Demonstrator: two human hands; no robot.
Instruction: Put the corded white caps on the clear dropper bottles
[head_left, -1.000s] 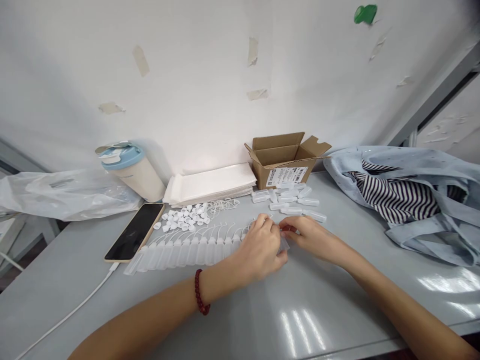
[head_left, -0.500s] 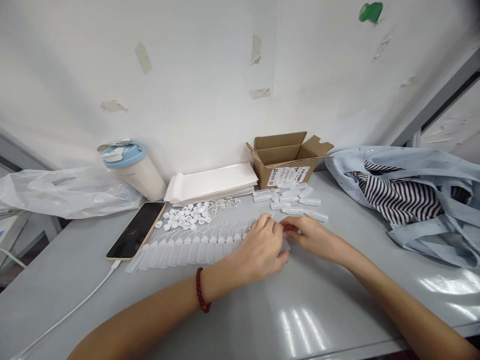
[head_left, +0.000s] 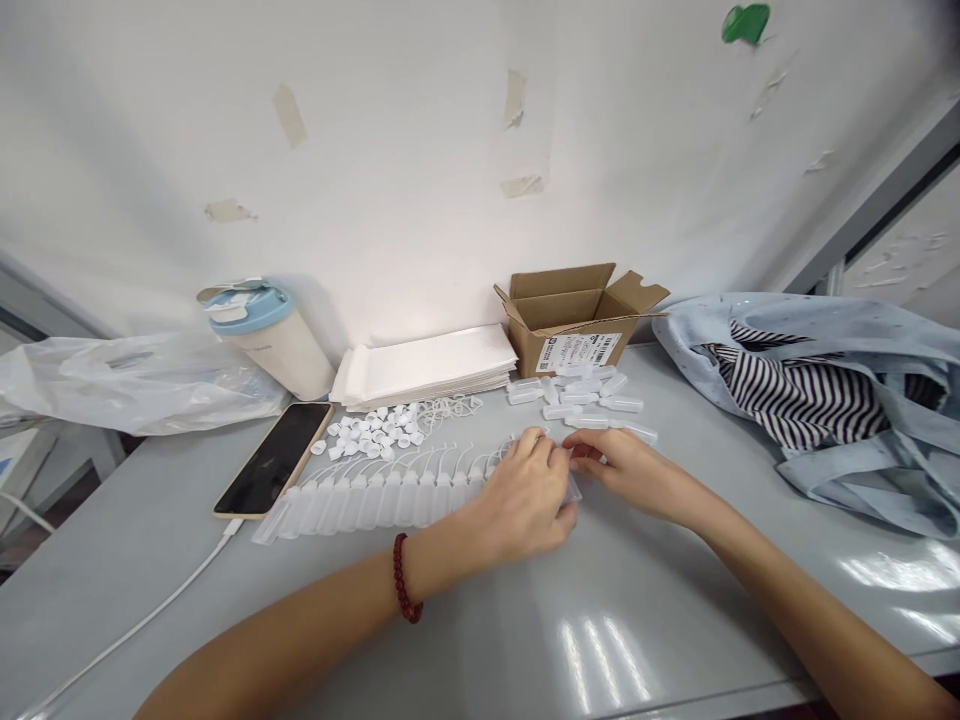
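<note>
My left hand (head_left: 525, 495), a dark red bead bracelet on its wrist, bends over the right end of a row of small translucent plastic bottles (head_left: 390, 500) and hides part of it. Thin white strings (head_left: 427, 462) rise from the bottle necks. Just right of it, my right hand (head_left: 626, 468) has thumb and forefinger pinched close to the left fingertips. Both hands are closed, but what sits between the fingers is hidden. The edge of one translucent bottle (head_left: 573, 490) shows between the hands. More loose bottles (head_left: 581, 397) lie behind the right hand.
White caps (head_left: 371, 432) lie in a pile beside loose string loops (head_left: 448, 408). Behind them are a stack of white envelopes (head_left: 427, 365) and an open cardboard box (head_left: 577, 320). A phone (head_left: 274, 460) on a cable, a tumbler (head_left: 277, 340), a plastic bag (head_left: 135, 385) and a cloth bag (head_left: 825, 390) flank these.
The right fingers have shifted slightly beside the left fingertips. My left hand stays in nearly the same place, and the bottles and caps have not moved.
</note>
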